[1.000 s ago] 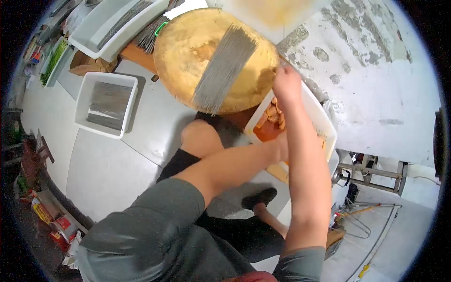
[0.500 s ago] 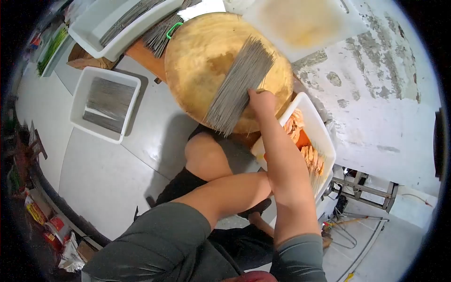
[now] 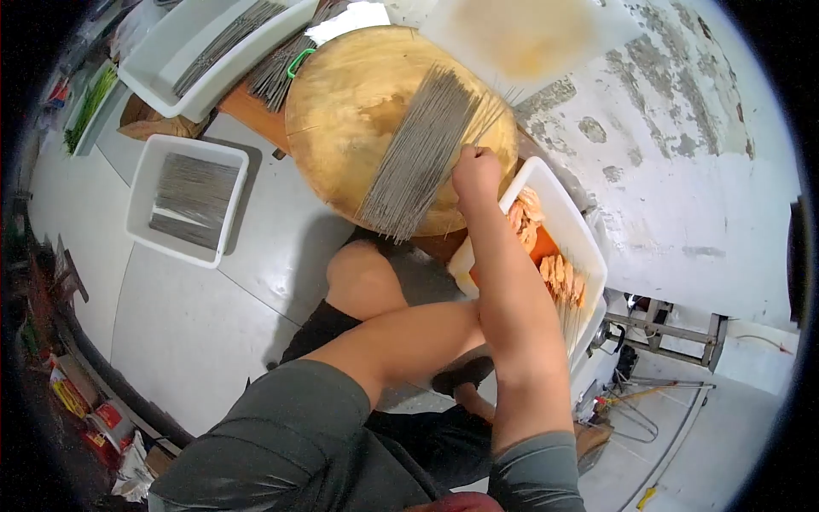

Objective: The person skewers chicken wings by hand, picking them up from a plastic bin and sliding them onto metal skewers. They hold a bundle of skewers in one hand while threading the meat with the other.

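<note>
My right hand (image 3: pixel 478 175) is closed at the right edge of a thick round wooden chopping block (image 3: pixel 333 128). Several thin grey skewers (image 3: pixel 490 118) fan upward from the fist. Beside it, touching or nearly so, a broad flat bundle of grey skewers (image 3: pixel 422 154) lies slantwise across the block. My left forearm (image 3: pixel 409 346) passes beneath the right one, which hides my left hand. Under the right forearm stands a white tub (image 3: pixel 589 230) with orange-coated meat pieces (image 3: pixel 527 213) and more pieces on skewers (image 3: pixel 560 280).
A white bin of skewers (image 3: pixel 136 200) stands on the floor to the left. A long white tub (image 3: pixel 149 77) with skewers sits at upper left. A green loop (image 3: pixel 299 62) hangs at the block's edge. A translucent board (image 3: pixel 512 34) lies on a worn white tabletop (image 3: pixel 665 205).
My right fist has drawn a few skewers off the bundle's right side, and they now splay apart from it. The whole view has shifted slightly.
</note>
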Motion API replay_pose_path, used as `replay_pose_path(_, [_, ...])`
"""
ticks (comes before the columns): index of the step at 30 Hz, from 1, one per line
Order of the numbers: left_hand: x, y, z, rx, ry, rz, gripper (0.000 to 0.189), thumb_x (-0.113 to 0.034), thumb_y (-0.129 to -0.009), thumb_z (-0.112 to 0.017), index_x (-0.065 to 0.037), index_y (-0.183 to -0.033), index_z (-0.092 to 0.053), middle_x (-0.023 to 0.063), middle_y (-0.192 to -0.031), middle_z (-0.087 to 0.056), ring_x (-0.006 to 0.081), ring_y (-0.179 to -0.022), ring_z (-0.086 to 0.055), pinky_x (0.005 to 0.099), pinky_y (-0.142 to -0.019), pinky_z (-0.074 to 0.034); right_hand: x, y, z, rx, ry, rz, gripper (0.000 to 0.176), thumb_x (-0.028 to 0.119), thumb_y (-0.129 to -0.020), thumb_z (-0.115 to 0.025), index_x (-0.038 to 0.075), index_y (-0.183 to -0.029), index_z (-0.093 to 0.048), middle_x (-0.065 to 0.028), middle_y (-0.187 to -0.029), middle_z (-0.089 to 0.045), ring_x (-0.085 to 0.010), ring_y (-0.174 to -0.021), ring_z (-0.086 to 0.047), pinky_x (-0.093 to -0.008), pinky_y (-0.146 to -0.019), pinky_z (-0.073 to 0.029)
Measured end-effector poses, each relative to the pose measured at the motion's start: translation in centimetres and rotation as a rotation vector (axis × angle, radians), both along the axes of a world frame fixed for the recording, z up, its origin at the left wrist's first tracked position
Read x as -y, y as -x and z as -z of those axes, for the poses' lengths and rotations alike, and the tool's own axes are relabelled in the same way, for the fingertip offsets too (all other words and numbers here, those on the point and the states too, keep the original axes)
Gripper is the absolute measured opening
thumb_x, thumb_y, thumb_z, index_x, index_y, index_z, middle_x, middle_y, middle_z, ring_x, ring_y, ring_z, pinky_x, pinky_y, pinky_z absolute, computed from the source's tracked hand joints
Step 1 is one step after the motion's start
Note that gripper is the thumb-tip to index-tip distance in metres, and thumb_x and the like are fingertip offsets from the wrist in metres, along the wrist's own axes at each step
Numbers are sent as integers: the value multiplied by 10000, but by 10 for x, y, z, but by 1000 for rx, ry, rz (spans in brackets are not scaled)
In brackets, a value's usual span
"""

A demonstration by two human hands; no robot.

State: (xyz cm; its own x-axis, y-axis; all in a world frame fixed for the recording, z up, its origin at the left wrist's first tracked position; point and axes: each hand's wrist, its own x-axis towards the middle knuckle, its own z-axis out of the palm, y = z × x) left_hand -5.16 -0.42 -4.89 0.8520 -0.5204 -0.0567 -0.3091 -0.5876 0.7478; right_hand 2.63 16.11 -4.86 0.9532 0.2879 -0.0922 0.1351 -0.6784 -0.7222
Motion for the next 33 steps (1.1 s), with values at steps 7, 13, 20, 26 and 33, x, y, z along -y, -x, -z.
replay_pose_path(7, [8, -11, -1, 14, -10, -43, 271, -172, -902, -483, -111, -1124, -625, 80, -1137, -640, 216, -1020, -622, 378, -871, -482, 5, -6, -42, -206, -235, -28, 244, 203, -912, -445, -23, -868, -528, -113, -799, -604, -194, -646, -588, -325, -596, -477])
replay_pose_path(13, [4, -39, -3, 56, -113, -204, 279, -169, -905, -476, -122, -1135, -628, 71, -1151, -638, 206, -1027, -622, 378, -875, -481, 63, -2, -141, -276, -738, 64, 148, 175, -929, -461, 32, -899, -485, -61, -701, -520, -164, -557, -494, -297, -510, -404])
replay_pose_path(20, [-16, -23, -36, 88, -313, -179, 226, -163, -869, -458, -43, -956, -628, 165, -984, -658, 320, -900, -649, 454, -716, -526, 262, 33, -198, -151, -1031, 242, 129, 224, -971, -482, 95, -967, -488, 19, -673, -386, -76, -495, -301, -241, -444, -268])
replay_pose_path(26, [-16, -34, -33, -25, -401, -233, 218, -141, -868, -461, -27, -957, -625, 163, -961, -664, 317, -894, -655, 450, -742, -531, 368, 85, -147, -221, -1223, 543, 136, 232, -972, -462, 99, -942, -472, 18, -663, -385, -88, -502, -330, -238, -435, -276])
replay_pose_path(33, [-27, -55, -34, -157, -477, -423, 248, -141, -853, -558, -54, -1078, -613, 204, -1015, -649, 343, -980, -617, 436, -839, -489, 407, 111, -112, -394, -1208, 672, 112, 126, -935, -456, 69, -1027, -486, -22, -694, -463, -108, -498, -387, -248, -438, -304])
